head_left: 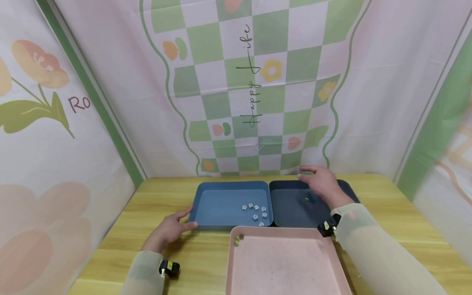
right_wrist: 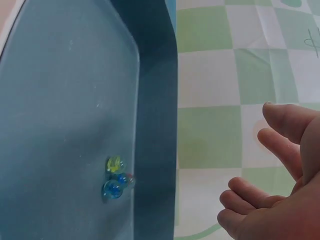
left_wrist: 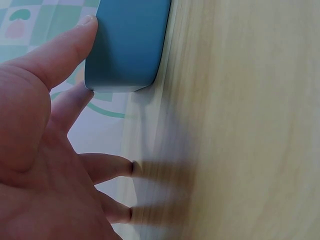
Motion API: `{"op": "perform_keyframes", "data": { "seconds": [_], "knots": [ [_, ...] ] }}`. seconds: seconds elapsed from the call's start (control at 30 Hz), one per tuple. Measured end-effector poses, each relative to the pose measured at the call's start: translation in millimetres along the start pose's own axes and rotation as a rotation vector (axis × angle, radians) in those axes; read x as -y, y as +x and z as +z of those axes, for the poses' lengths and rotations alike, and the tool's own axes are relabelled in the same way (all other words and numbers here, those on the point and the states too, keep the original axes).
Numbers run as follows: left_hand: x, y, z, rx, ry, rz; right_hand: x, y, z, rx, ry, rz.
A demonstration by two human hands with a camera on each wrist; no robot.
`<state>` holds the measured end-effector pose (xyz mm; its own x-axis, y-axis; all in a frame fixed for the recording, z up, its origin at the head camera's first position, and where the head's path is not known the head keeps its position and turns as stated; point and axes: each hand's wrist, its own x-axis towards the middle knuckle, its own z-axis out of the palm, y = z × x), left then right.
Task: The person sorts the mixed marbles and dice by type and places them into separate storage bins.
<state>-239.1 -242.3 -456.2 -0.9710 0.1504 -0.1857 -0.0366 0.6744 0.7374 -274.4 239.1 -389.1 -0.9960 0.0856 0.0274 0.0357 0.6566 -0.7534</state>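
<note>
My left hand (head_left: 169, 230) is at the left end of the blue tray (head_left: 217, 207), thumb and forefinger touching its corner, the other fingers spread over the wood. White dice (head_left: 255, 217), several of them, lie at that tray's right side. Above the far part of the dark navy tray (head_left: 289, 209), my right hand (head_left: 325, 186) hovers with nothing in it, fingers loosely bent and thumb apart. Beneath it, three glass marbles (right_wrist: 114, 189) sit close together on the navy tray's floor, near a wall; yellow-green and blue show inside them.
A larger pink tray (head_left: 284, 262) stands in front, with a few small yellow-green and brownish marbles (head_left: 237, 241) in its far left corner. The wooden table (head_left: 199, 262) runs under the trays. Behind it hangs a checkered curtain (head_left: 273, 102).
</note>
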Motion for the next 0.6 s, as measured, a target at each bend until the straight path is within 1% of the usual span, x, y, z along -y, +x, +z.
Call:
{"op": "perform_keyframes", "data": {
  "seconds": [0.13,0.4,0.6],
  "knots": [
    [0.6,0.5,0.5,-0.001,0.000,0.003,5,-1.1,2,-0.006,0.020,-0.001],
    [2.1,1.8,0.7,-0.001,0.006,0.006,23,-9.9,12,-0.019,0.049,-0.082],
    [2.2,1.5,0.5,0.001,0.008,0.000,40,-19.6,20,0.013,0.094,-0.116]
  ]
}}
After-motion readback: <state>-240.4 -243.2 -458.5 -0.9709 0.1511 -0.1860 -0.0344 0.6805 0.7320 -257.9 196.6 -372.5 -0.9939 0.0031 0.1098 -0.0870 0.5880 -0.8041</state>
